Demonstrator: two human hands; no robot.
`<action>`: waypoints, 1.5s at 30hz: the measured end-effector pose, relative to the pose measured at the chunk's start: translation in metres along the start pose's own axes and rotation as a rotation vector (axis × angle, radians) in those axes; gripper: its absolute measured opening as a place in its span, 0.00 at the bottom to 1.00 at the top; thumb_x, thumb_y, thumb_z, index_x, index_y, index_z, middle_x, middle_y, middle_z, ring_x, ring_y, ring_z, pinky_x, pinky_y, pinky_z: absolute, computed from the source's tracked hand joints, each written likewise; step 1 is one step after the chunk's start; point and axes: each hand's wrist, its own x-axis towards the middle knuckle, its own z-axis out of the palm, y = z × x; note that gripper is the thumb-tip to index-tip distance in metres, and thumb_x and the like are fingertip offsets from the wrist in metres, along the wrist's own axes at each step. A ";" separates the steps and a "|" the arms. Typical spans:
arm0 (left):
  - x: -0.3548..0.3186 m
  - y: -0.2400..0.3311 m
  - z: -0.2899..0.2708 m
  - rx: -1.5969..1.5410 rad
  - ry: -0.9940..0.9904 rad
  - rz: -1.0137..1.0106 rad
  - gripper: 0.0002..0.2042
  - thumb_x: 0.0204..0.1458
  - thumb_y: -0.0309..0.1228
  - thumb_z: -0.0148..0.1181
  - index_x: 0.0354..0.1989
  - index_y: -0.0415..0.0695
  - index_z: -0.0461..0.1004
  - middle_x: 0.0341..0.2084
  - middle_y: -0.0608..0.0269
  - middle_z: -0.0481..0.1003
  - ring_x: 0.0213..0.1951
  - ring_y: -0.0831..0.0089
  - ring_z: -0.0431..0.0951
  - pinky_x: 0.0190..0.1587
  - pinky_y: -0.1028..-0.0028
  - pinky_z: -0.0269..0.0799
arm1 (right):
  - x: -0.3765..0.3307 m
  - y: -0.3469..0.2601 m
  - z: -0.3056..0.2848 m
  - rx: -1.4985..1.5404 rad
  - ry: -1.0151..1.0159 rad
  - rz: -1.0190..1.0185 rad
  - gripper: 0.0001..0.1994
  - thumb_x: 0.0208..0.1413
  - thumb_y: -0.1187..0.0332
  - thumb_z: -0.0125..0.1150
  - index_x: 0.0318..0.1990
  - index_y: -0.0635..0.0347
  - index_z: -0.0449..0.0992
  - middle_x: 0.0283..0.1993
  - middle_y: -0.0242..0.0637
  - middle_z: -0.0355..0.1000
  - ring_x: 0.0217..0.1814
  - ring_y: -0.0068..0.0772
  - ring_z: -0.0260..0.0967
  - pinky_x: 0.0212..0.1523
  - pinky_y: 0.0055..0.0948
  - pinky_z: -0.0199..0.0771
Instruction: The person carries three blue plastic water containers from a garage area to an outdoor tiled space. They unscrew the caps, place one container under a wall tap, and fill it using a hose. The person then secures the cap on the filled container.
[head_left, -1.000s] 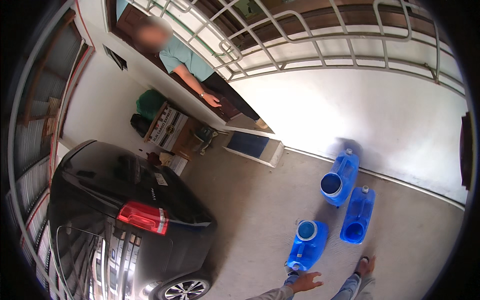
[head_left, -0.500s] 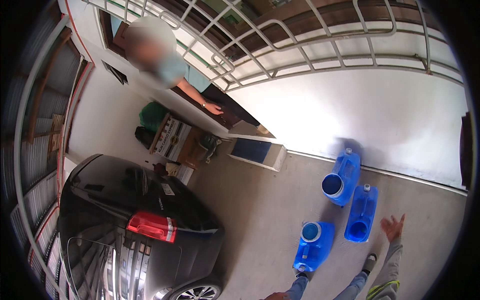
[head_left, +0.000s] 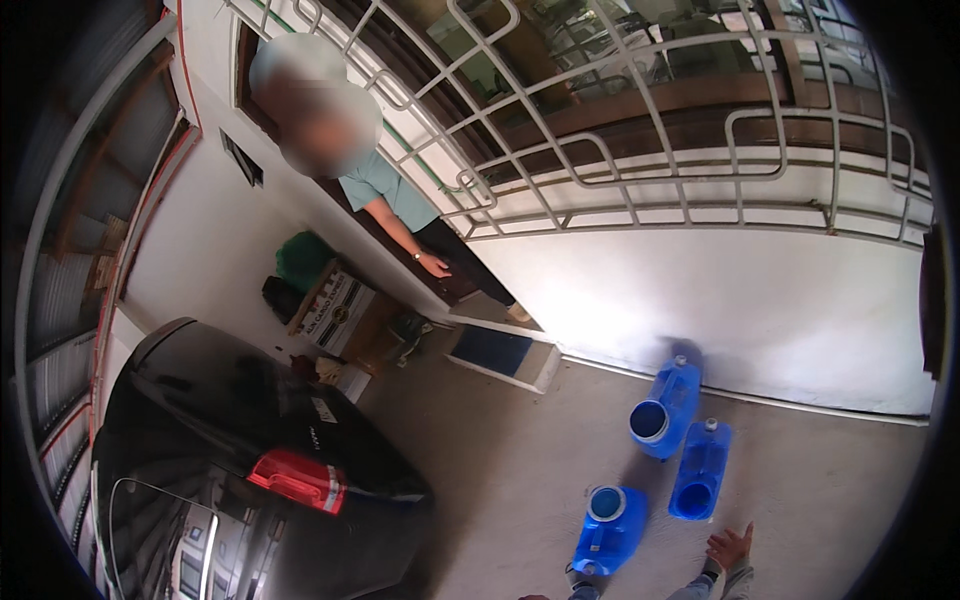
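Note:
Three blue plastic water jugs lie on their sides on the concrete floor. One jug [head_left: 668, 408] is nearest the white wall, a second jug [head_left: 701, 470] lies beside it, and the third jug [head_left: 610, 527] is closest to me. My right hand [head_left: 730, 545] is at the lower edge with fingers spread, holding nothing, just below the second jug and not touching it. A grey sleeve covers its wrist. My left hand is out of the picture.
A person in a teal shirt [head_left: 385, 185] stands in a doorway at the upper left, above a dark doormat [head_left: 490, 352]. A printed cardboard box [head_left: 335, 310] sits by the wall. A black car [head_left: 250, 450] fills the lower left. A metal grille [head_left: 640, 150] tops the white wall.
My right hand has dropped from beside the jugs toward the lower edge. My left hand, seen low in the picture a second ago, has gone out of view. The jugs have not moved.

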 end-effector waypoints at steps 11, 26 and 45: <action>0.009 -0.021 0.005 0.123 0.070 0.297 0.25 0.50 0.51 0.61 0.47 0.42 0.78 0.46 0.48 0.78 0.49 0.52 0.77 0.54 0.61 0.71 | 0.023 -0.169 0.043 -0.047 -0.158 -0.462 0.61 0.46 0.19 0.39 0.74 0.63 0.35 0.75 0.59 0.40 0.78 0.57 0.37 0.74 0.56 0.32; 0.000 -0.019 -0.018 0.060 0.084 0.110 0.27 0.50 0.55 0.62 0.46 0.44 0.79 0.45 0.49 0.79 0.48 0.55 0.79 0.52 0.63 0.73 | 0.007 -0.024 0.010 -0.034 -0.061 -0.035 0.60 0.38 0.16 0.44 0.64 0.65 0.60 0.56 0.57 0.66 0.58 0.60 0.64 0.49 0.57 0.69; 0.024 -0.015 -0.067 -0.017 0.095 0.195 0.23 0.52 0.51 0.61 0.48 0.46 0.79 0.44 0.53 0.80 0.46 0.63 0.79 0.50 0.66 0.74 | -0.083 0.076 -0.074 -1.708 0.361 0.103 0.51 0.39 0.20 0.50 0.52 0.63 0.75 0.46 0.51 0.77 0.53 0.52 0.74 0.50 0.48 0.73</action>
